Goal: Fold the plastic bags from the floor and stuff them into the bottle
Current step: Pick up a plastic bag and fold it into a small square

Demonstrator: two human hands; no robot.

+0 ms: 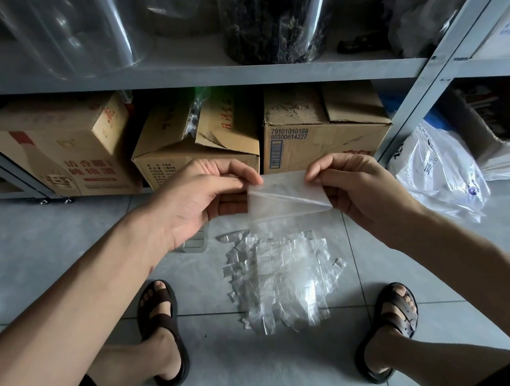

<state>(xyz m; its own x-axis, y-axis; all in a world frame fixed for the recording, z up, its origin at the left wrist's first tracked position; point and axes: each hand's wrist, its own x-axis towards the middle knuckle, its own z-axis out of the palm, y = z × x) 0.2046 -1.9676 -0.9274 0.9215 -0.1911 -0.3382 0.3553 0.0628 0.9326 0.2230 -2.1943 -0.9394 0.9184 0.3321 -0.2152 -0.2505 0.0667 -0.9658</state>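
On the tiled floor [65, 241], between the feet, a pile of clear plastic bags [278, 277] lies loose, none of it in a bottle; most of the task looks left to do. Above the pile, 1 bag [286, 194] is held up between the 2 hands, partly folded over; the left hand [200, 195] pinches its left edge; the right hand [358, 190] pinches its right edge. A clear object [195, 243] beneath the left hand may be the bottle; I cannot tell.
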